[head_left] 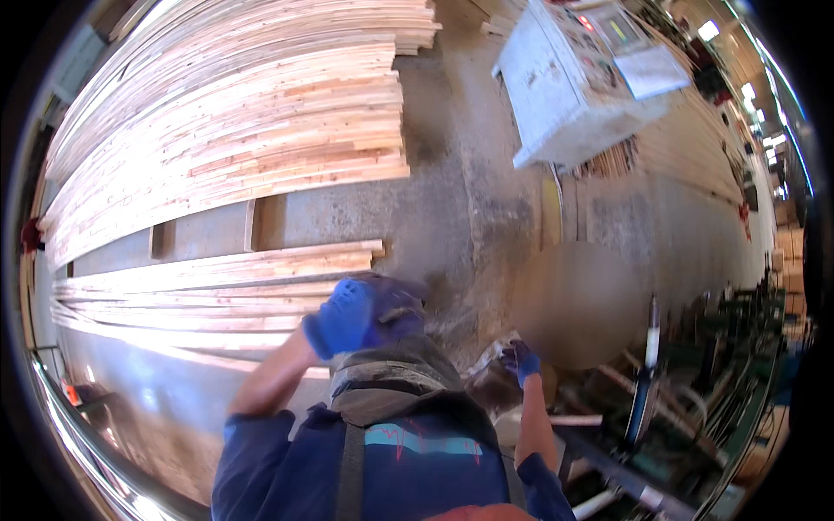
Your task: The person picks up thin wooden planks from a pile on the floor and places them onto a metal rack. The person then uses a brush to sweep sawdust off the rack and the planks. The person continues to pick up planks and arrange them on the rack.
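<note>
My left hand (354, 314), in a blue work glove, is in front of my waist, close to the ends of some loose wooden strips (217, 300). Its fingers blur into a dark area, so what they hold, if anything, does not show. Below it hangs a grey-brown apron (391, 373). My right hand (523, 360), also gloved in blue, is held out to the right. It is against or just above a crumpled, pale plastic-looking thing (491, 373), and the fingers are too small and dark to read.
A large stack of wooden strips (261, 130) lies at the far left, on wooden bearers (252, 224). A pale control cabinet (556, 95) with a panel stands at the far right. Machinery with a blue-and-white cylinder (645, 382) is close on my right. A round blur covers part of the floor.
</note>
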Demonstrator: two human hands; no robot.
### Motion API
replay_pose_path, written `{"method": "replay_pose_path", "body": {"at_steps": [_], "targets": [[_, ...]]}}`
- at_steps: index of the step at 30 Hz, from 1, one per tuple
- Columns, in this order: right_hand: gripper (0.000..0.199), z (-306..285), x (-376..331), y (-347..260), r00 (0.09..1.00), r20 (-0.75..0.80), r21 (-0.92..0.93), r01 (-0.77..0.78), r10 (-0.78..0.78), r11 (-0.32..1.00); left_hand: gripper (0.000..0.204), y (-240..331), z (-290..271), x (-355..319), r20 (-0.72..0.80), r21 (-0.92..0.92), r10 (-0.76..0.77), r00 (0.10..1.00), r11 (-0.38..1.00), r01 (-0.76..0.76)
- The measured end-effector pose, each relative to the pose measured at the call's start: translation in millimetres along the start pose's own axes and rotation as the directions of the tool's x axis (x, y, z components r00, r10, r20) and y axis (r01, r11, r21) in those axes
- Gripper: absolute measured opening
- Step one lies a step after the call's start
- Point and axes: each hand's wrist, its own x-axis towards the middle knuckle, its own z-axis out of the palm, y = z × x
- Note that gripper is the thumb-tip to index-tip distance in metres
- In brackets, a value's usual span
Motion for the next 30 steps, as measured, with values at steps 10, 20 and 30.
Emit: {"method": "replay_pose_path", "body": {"at_steps": [10, 20, 30], "targets": [[0.027, 271.9, 187.6, -391.8, 0.922, 0.378, -0.310, 0.216, -0.089, 0.926, 0.024, -365.4, -47.5, 111.6, -0.102, 0.085, -0.760, 0.641, 0.636, 0.767], [0.032, 400.7, 356.5, -640.3, 0.960, 0.241, -0.606, 0.032, 0.145, 0.795, 0.034, -462.9, -165.6, 227.6, -0.369, -0.240, -0.856, 0.363, 0.465, 0.852], [0.048, 671.5, 581.1, -933.4, 0.936, 0.344, -0.743, 0.223, 0.074, 0.631, 0.053, -609.3, -180.9, 400.2, -0.113, -0.917, -0.991, -0.076, 0.075, 0.392]]}}
